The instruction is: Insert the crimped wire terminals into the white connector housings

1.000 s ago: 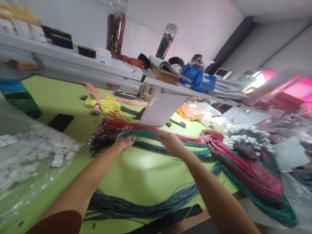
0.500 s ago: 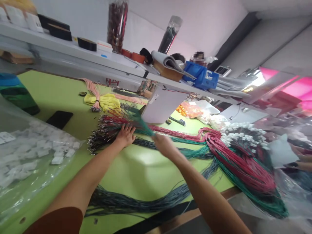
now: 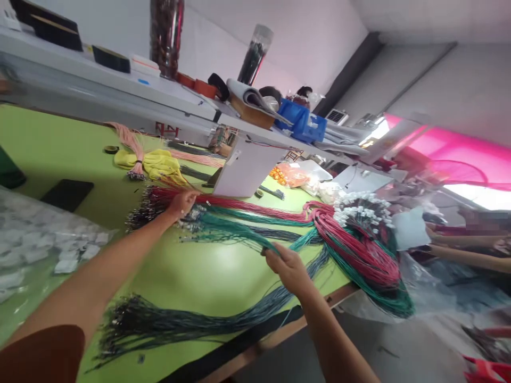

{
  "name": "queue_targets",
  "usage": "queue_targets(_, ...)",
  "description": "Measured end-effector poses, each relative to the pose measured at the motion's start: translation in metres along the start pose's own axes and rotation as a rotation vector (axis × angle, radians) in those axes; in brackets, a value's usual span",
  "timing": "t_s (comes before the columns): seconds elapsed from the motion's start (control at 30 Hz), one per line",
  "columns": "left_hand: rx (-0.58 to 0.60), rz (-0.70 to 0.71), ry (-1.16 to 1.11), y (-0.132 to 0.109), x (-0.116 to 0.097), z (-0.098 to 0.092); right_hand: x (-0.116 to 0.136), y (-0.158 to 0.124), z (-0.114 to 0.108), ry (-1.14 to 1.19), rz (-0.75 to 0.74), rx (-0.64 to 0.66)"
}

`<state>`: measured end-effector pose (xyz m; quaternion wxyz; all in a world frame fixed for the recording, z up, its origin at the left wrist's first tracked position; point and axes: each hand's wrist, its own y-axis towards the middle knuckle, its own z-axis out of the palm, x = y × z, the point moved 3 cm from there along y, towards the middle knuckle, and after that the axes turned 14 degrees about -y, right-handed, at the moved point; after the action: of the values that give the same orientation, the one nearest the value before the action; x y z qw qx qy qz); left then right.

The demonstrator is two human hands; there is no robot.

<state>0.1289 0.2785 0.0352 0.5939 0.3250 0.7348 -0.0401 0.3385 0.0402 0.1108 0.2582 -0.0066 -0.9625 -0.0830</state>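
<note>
My right hand (image 3: 285, 266) is closed around a bundle of green wires (image 3: 235, 226), whose loose ends with metal tips fan out to the left above the green table. My left hand (image 3: 184, 205) is closed, fingertips together, over the red wires (image 3: 247, 205). What it pinches is too small to make out. Just left of it, many dark and red wire ends with metal terminals (image 3: 138, 213) lie in a heap. A separate bundle of dark grey wires (image 3: 191, 319) lies along the table's near edge. White connectors (image 3: 361, 210) cap the wires' far ends at the right.
A clear bag of white connectors (image 3: 67, 260) and a black phone (image 3: 67, 194) lie at left. Behind are yellow cloth (image 3: 159, 165), pink wires (image 3: 133, 149) and a white upright panel (image 3: 243, 170) under a shelf (image 3: 159, 90). Another person's arms (image 3: 467, 255) show at right.
The green wires have swung down from upright and now stretch leftward from my right hand, which sits lower. My left hand has gone from spread flat on the wires to closed. The view has turned right.
</note>
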Motion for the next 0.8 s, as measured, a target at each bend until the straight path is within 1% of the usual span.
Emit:
queue_targets(0.07,0.119,-0.009,0.041,0.0,-0.023,-0.015,0.002,-0.004,0.014,-0.066,-0.048,0.054)
queue_targets(0.1,0.189,-0.003,0.061,-0.002,-0.036,-0.019,0.003,-0.004,0.02,-0.086,-0.068,0.075)
queue_targets(0.13,0.261,0.007,0.086,-0.007,-0.051,-0.019,0.004,-0.003,0.025,-0.094,-0.083,0.086)
queue_targets(0.17,0.332,0.026,0.115,-0.014,-0.066,-0.014,0.005,-0.001,0.028,-0.094,-0.093,0.092)
queue_targets(0.2,0.397,0.053,0.15,-0.023,-0.08,-0.005,0.006,0.001,0.031,-0.09,-0.099,0.094)
queue_targets(0.27,0.486,0.111,0.248,-0.045,-0.104,0.022,0.007,0.005,0.035,-0.089,-0.106,0.087)
queue_targets(0.33,0.496,0.166,0.378,-0.065,-0.114,0.051,0.007,0.007,0.035,-0.1,-0.109,0.076)
queue_targets(0.37,0.487,0.179,0.447,-0.073,-0.114,0.06,0.006,0.007,0.035,-0.108,-0.11,0.073)
queue_targets(0.4,0.48,0.181,0.511,-0.08,-0.11,0.066,0.006,0.005,0.035,-0.118,-0.112,0.076)
queue_targets(0.43,0.478,0.18,0.569,-0.085,-0.103,0.066,0.005,0.003,0.035,-0.129,-0.117,0.088)
queue_targets(0.47,0.478,0.176,0.621,-0.09,-0.095,0.061,0.004,0.0,0.037,-0.142,-0.124,0.107)
queue_targets(0.57,0.5,0.178,0.739,-0.107,-0.068,0.031,0.0,-0.009,0.05,-0.187,-0.156,0.181)
queue_targets(0.67,0.53,0.188,0.814,-0.132,-0.047,0.001,-0.004,-0.013,0.074,-0.248,-0.193,0.23)
queue_targets(0.73,0.542,0.178,0.852,-0.148,-0.037,-0.011,-0.006,-0.014,0.093,-0.292,-0.222,0.229)
queue_targets(0.8,0.554,0.162,0.882,-0.16,-0.027,-0.018,-0.005,-0.016,0.109,-0.337,-0.249,0.198)
